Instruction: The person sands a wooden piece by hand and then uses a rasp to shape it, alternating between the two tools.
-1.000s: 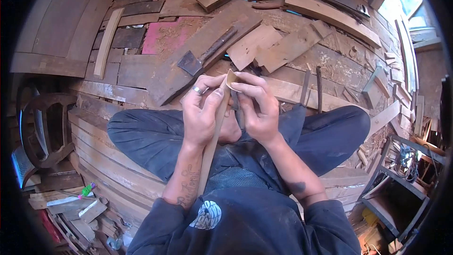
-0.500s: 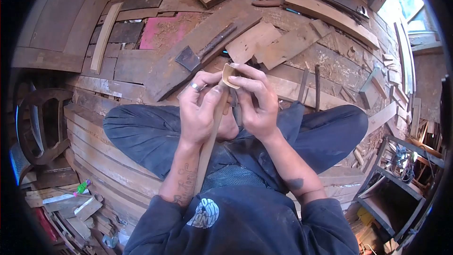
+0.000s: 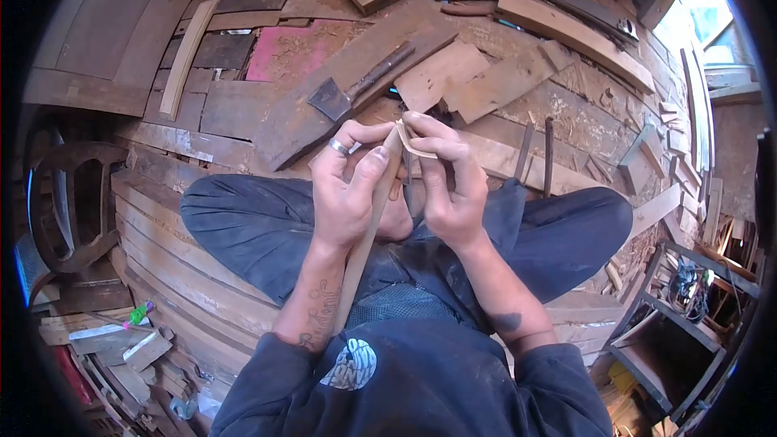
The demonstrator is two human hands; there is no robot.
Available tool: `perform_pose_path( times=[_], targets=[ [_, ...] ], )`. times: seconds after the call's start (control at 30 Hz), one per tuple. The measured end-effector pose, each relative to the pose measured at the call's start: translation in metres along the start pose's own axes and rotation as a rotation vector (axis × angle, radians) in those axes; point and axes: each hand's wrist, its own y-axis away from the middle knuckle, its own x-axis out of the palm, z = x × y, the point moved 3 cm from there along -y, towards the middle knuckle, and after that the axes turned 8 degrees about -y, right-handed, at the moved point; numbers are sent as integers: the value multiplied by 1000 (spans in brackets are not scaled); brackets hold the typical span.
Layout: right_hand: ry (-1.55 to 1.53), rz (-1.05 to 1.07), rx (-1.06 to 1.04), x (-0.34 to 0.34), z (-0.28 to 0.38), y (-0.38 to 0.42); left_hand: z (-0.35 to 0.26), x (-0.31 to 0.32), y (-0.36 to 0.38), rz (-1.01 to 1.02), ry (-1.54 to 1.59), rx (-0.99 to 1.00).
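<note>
A long, narrow wooden strip (image 3: 366,251) runs from my lap up to a tip between my hands. My left hand (image 3: 346,190), with a ring on one finger, is closed around its upper part. My right hand (image 3: 452,182) pinches a small folded piece of tan sandpaper (image 3: 418,148) against the strip's tip. The sandpaper's far side is hidden by the fingers. My crossed legs lie beneath both hands.
A hatchet-like tool (image 3: 330,100) lies on a wide board (image 3: 283,125) beyond my hands. Loose planks (image 3: 506,81) and shavings cover the floor ahead. A curved wooden frame (image 3: 61,259) stands at left, a dark metal frame (image 3: 684,316) at right.
The sandpaper has turned from showing its broad face to a bent, edge-on view beside the tip. My right hand has shifted slightly to the right. The whole view has moved a little.
</note>
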Motion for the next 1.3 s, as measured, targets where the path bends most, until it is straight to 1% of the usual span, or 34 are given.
perform_pose_path(
  times=[0.1,0.13,0.2,0.23,0.33,0.37,0.4,0.47,0.53,0.57,0.63,0.67,0.7,0.8,0.83,0.93,0.97,1.07,1.1,1.2,1.23,1.3],
  targets=[
    [-23,-112,18,-5,7,-1,-5,6,1,-60,-33,-27],
    [0,-70,-4,-2,10,1,-5,5,4,-74,-36,-41],
    [50,14,-79,1,13,-3,3,0,2,-30,-6,-9],
    [134,8,-132,4,12,-3,5,-1,1,-5,12,8],
    [191,-69,-64,12,26,-6,-2,0,1,-10,-80,53],
    [210,-89,-84,14,24,-6,-1,-1,3,-17,-60,16],
    [202,-91,-96,14,24,-7,0,-1,4,-24,-38,-17],
    [192,-96,-124,11,23,-9,0,0,3,-33,-17,-14],
    [259,-50,-145,8,20,-4,0,1,3,-44,-23,57],
    [292,-26,-158,8,18,-1,0,-1,3,-45,-31,31],
    [240,-72,-91,8,11,1,1,-6,2,-48,-46,-15],
    [212,-93,-49,8,8,3,1,-5,1,-60,-62,-2],
    [177,-109,-63,9,13,-2,1,-3,2,-67,-81,2],
    [145,-130,-20,10,20,1,0,-2,5,-80,-123,37],
    [125,-135,66,11,16,7,-1,-2,2,-86,-132,64],
    [105,-174,147,13,13,9,7,-8,-2,-77,-151,98],
    [60,-226,81,14,16,8,9,-9,0,-84,-159,102],
    [84,-102,-34,12,8,7,8,-12,-3,-89,-183,153],
    [162,-124,50,16,6,9,8,-11,-4,-83,-191,180],
    [34,-169,101,12,10,5,9,-9,-5,-80,-206,188],
    [61,-161,23,12,14,2,10,-9,-1,-83,-211,172],
    [71,-132,60,16,5,8,11,-11,-1,-111,-206,125]
  ],
)
